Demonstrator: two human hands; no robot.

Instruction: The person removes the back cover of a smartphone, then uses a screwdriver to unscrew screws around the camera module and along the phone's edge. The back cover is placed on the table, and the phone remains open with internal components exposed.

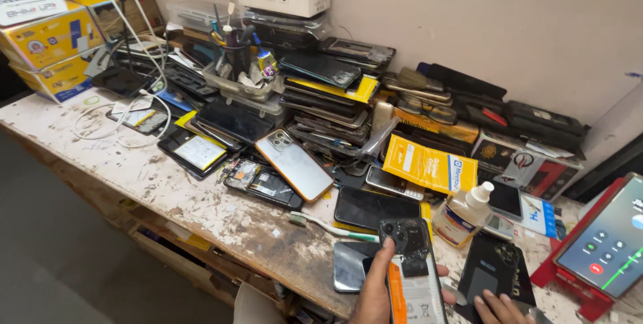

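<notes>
At the bottom centre of the frame, the person's left hand [375, 290] is wrapped around an opened smartphone with its back cover off [412, 274], thumb on its left edge and fingertips showing at its right edge. The phone shows a dark camera module at the top and an orange strip beside a white battery lower down. Just to the right, at the bottom edge, the right hand [501, 308] rests with fingers spread flat on a glossy black phone back panel [495, 272] lying on the bench [201, 203]; it grips nothing.

The bench is a worn, paint-chipped white wooden surface running from the upper left to the lower right. Behind the hands stands a small clear plastic bottle with a white nozzle cap [463, 215], and a white and green toothbrush [331, 227] lies left of it. A silver phone with an orange rim [295, 163] lies face down near the centre, in front of a heap of dismantled phones and screens [335, 103]. A yellow packet [430, 165] leans against the heap. At the right edge, a lit phone in a red case [606, 244] shows a call screen.
</notes>
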